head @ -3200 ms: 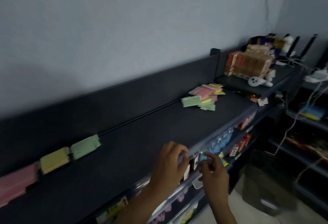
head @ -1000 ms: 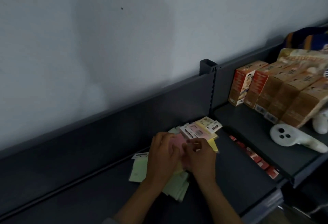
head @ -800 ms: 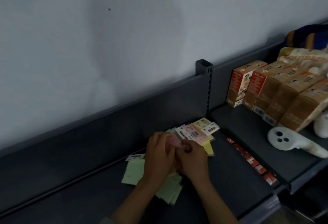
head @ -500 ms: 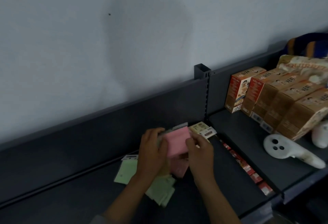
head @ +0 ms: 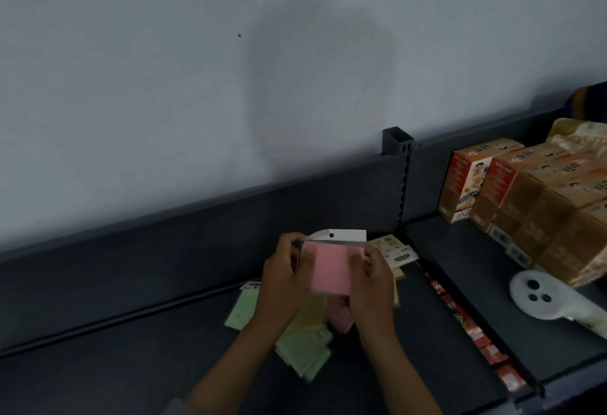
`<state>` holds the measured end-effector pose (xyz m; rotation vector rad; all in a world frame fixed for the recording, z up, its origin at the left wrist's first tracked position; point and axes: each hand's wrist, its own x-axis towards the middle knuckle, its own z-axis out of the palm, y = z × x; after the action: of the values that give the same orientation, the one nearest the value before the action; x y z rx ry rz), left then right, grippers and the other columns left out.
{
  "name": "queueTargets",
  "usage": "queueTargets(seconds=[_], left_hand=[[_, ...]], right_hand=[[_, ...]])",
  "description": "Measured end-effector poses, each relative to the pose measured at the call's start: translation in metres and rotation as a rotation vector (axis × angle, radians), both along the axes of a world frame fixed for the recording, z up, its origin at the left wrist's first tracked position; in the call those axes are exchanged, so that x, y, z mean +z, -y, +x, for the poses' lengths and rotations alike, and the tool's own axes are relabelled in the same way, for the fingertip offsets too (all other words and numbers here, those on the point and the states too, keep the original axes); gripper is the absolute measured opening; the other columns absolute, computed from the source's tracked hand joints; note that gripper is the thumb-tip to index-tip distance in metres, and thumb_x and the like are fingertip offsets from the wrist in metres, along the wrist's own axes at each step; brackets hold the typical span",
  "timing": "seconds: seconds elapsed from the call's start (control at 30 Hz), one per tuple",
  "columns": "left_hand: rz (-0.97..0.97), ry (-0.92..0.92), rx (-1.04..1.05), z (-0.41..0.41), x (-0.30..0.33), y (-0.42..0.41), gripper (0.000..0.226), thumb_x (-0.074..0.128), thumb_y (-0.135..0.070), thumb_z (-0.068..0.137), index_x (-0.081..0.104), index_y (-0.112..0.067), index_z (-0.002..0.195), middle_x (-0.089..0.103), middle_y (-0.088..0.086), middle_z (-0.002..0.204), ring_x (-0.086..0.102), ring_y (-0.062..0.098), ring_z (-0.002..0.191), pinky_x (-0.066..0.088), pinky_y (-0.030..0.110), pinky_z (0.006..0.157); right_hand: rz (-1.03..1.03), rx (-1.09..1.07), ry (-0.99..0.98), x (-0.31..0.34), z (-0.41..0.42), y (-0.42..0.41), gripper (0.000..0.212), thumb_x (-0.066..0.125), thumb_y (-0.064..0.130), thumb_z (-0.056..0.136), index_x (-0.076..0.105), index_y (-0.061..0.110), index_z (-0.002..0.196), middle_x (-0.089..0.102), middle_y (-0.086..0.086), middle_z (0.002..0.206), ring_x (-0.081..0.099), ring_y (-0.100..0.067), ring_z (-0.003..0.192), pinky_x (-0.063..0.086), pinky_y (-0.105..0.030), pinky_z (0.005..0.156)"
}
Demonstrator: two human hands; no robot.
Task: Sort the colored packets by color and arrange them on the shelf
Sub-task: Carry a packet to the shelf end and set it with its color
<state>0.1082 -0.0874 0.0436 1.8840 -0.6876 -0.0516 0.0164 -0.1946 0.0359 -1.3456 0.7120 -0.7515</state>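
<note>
Left hand (head: 283, 278): gripping the left edge of the pink packet (head: 331, 267), fingers curled round it, just below frame centre.
Right hand (head: 371, 278): pinching the packet's right edge, thumb lying on the pink face; both holds looking firm, no gap showing.
Pink packet: being held up above the shelf (head: 164, 372), clear of the pile, white hang tab with punched hole pointing up; possibly more than one packet in the hold, cannot tell.
Loose pile (head: 305, 339): lying on the shelf directly under the hands, lower centre; green, yellowish and pink packets overlapping, several hidden by the wrists.
Printed packets (head: 394, 250): lying face-down-looking just right of the hands, beside the shelf upright.
Risk, slip: holding by edges only, so glossy wrapping likely sliding out and dropping back into the mixed pile.
Risk, miscolour: working in dim light, so pale green and yellow possibly being confused.
Risk, scatter: forearms hovering close over the pile, so sweeping packets toward the front edge.
Risk, neighbour: white controller (head: 542, 298) and snack boxes (head: 525, 194) standing at right, well apart; unlikely to be touched.
</note>
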Motion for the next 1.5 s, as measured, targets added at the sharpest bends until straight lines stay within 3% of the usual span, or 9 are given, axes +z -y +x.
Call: queueTargets(seconds=[0.23, 0.47, 0.6, 0.73, 0.87, 1.0, 1.13, 1.4, 1.5], left_hand=[[0.038, -0.032, 0.213, 0.007, -0.012, -0.073, 0.014, 0.049, -0.04, 0.104, 0.052, -0.027, 0.098, 0.066, -0.009, 0.081, 0.058, 0.003, 0.066, 0.046, 0.026, 0.053], [-0.004, -0.025, 0.398, 0.008, -0.008, -0.155, 0.011, 0.045, -0.038, 0.106, 0.05, -0.03, 0.112, 0.071, -0.013, 0.092, 0.067, 0.005, 0.079, 0.052, 0.022, 0.058], [-0.023, -0.051, 0.473, 0.007, -0.015, -0.209, 0.019, 0.048, -0.038, 0.105, 0.047, -0.035, 0.123, 0.071, -0.008, 0.088, 0.066, 0.008, 0.075, 0.054, 0.029, 0.06], [-0.026, -0.055, 0.525, 0.0, -0.022, -0.267, 0.025, 0.052, -0.032, 0.104, 0.044, -0.035, 0.127, 0.061, 0.0, 0.068, 0.054, 0.003, 0.058, 0.044, 0.021, 0.051], [-0.032, -0.042, 0.552, -0.006, -0.023, -0.335, 0.028, 0.055, -0.026, 0.103, 0.046, -0.035, 0.128, 0.067, -0.002, 0.079, 0.062, 0.008, 0.067, 0.05, 0.024, 0.057], [-0.046, -0.005, 0.629, -0.01, -0.019, -0.41, 0.026, 0.056, -0.019, 0.101, 0.049, -0.03, 0.124, 0.067, -0.008, 0.088, 0.064, 0.006, 0.074, 0.048, 0.018, 0.06], [-0.089, -0.025, 0.681, -0.02, -0.019, -0.478, 0.031, 0.055, -0.005, 0.097, 0.051, -0.024, 0.121, 0.067, -0.011, 0.1, 0.064, 0.005, 0.081, 0.049, 0.018, 0.064], [-0.046, -0.006, 0.824, -0.048, -0.027, -0.609, 0.039, 0.058, -0.003, 0.09, 0.053, -0.027, 0.121, 0.063, -0.016, 0.115, 0.062, 0.001, 0.102, 0.056, 0.023, 0.077], [-0.01, 0.053, 0.903, -0.055, -0.028, -0.655, 0.044, 0.061, -0.004, 0.088, 0.053, -0.03, 0.122, 0.053, -0.011, 0.121, 0.06, 0.007, 0.103, 0.057, 0.027, 0.079]], right_hand=[[-0.057, 0.145, -0.028, -0.011, 0.029, -0.058, 0.02, 0.049, 0.025, 0.104, 0.064, 0.02, 0.092, 0.065, 0.003, 0.087, 0.057, 0.0, 0.072, 0.045, -0.018, 0.061], [-0.059, 0.306, -0.066, -0.012, 0.057, -0.135, 0.016, 0.05, 0.033, 0.104, 0.062, 0.026, 0.095, 0.066, 0.002, 0.09, 0.064, -0.016, 0.082, 0.054, -0.042, 0.068], [-0.096, 0.36, -0.045, -0.008, 0.066, -0.181, 0.019, 0.049, 0.029, 0.105, 0.061, 0.021, 0.093, 0.063, 0.003, 0.084, 0.056, -0.002, 0.07, 0.047, -0.021, 0.06], [-0.104, 0.407, -0.028, -0.008, 0.069, -0.237, 0.018, 0.048, 0.025, 0.105, 0.062, 0.015, 0.099, 0.064, 0.003, 0.09, 0.058, -0.001, 0.073, 0.044, -0.011, 0.059], [-0.074, 0.536, -0.057, -0.009, 0.07, -0.305, 0.017, 0.048, 0.022, 0.104, 0.062, 0.024, 0.113, 0.068, 0.006, 0.101, 0.066, -0.007, 0.085, 0.051, -0.017, 0.064], [-0.086, 0.666, -0.088, -0.011, 0.068, -0.38, 0.044, 0.051, 0.015, 0.089, 0.055, 0.028, 0.131, 0.068, 0.003, 0.11, 0.067, -0.016, 0.09, 0.057, -0.037, 0.071], [-0.114, 0.745, -0.088, -0.014, 0.067, -0.45, 0.059, 0.049, 0.021, 0.079, 0.05, 0.031, 0.137, 0.067, -0.003, 0.11, 0.062, -0.023, 0.077, 0.052, -0.035, 0.062], [-0.062, 0.874, -0.104, -0.022, 0.062, -0.583, 0.065, 0.051, 0.0, 0.091, 0.038, 0.026, 0.15, 0.059, -0.005, 0.13, 0.064, -0.038, 0.105, 0.054, -0.024, 0.056], [-0.06, 0.893, -0.096, -0.021, 0.06, -0.629, 0.066, 0.051, -0.001, 0.091, 0.037, 0.026, 0.15, 0.057, -0.007, 0.133, 0.063, -0.042, 0.109, 0.063, -0.044, 0.072]])
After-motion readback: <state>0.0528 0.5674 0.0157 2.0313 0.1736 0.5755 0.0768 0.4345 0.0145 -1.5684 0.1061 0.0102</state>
